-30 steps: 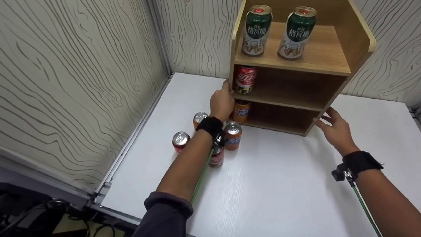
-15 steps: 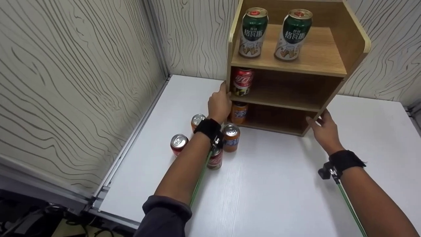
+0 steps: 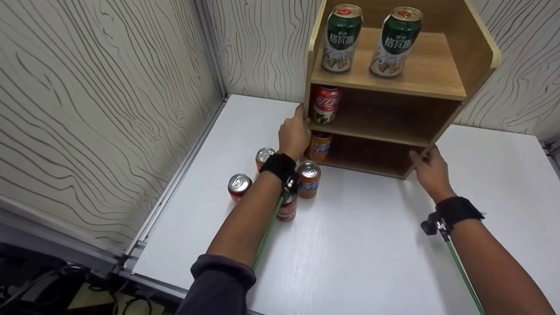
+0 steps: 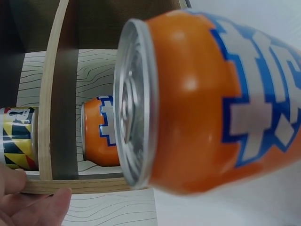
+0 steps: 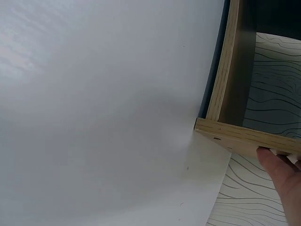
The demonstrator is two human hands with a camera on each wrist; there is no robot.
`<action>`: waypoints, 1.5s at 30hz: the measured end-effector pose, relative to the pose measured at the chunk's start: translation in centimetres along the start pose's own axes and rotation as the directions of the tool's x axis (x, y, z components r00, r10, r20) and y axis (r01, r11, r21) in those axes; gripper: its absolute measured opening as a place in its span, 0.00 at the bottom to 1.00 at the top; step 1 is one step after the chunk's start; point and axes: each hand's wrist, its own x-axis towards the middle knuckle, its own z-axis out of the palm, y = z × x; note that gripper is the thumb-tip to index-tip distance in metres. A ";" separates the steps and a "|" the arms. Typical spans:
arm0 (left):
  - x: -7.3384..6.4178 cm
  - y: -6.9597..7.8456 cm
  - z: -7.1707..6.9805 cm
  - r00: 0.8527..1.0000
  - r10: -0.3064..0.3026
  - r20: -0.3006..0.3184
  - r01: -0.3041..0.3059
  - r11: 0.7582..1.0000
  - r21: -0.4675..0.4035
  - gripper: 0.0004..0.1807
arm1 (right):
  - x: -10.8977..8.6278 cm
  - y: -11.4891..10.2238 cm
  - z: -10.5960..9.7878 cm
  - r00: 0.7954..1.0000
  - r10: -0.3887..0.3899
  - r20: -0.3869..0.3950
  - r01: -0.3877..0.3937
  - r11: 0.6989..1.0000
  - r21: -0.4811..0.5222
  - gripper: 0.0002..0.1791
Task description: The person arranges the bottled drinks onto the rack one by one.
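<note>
My left hand [image 3: 294, 135] and right hand [image 3: 433, 174] pinch opposite sides of the three-tiered wood-grained shelf [image 3: 431, 65] | Shelf: at the back of the smooth white surface [image 3: 363, 245] | Paired grip, presumably to steady two upright green-and-white metal cans [image 3: 342, 43] on top.

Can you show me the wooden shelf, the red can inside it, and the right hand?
Brown wooden shelf unit [image 3: 431, 68], head view: top board, bare part.
Red cylindrical metal can [image 3: 326, 104], head view: printed side.
Right hand [image 3: 432, 174], head view: its middle.
</note>
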 end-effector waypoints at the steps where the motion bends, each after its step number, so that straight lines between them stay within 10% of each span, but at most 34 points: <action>1: 0.0 0.0 -0.1 1.000 0.001 0.003 -0.001 1.000 -0.004 0.22 | 0.0 0.0 0.0 1.000 0.002 0.005 -0.002 1.000 0.004 0.38; 18: -1.8 1.2 -3.8 0.995 -0.079 0.055 0.083 0.994 -0.066 0.36 | 0.2 0.0 0.1 1.000 0.003 -0.026 -0.004 0.999 -0.038 0.32; 32: -7.8 0.6 -7.3 0.988 -0.043 0.146 0.039 0.999 0.029 0.31 | 0.4 0.0 -0.4 0.998 -0.061 -0.006 0.059 0.990 -0.130 0.31; 45: -11.3 -0.7 -7.0 0.989 0.001 0.149 0.007 0.999 -0.052 0.30 | 0.3 0.1 -0.4 0.999 -0.048 0.010 0.049 0.991 -0.126 0.30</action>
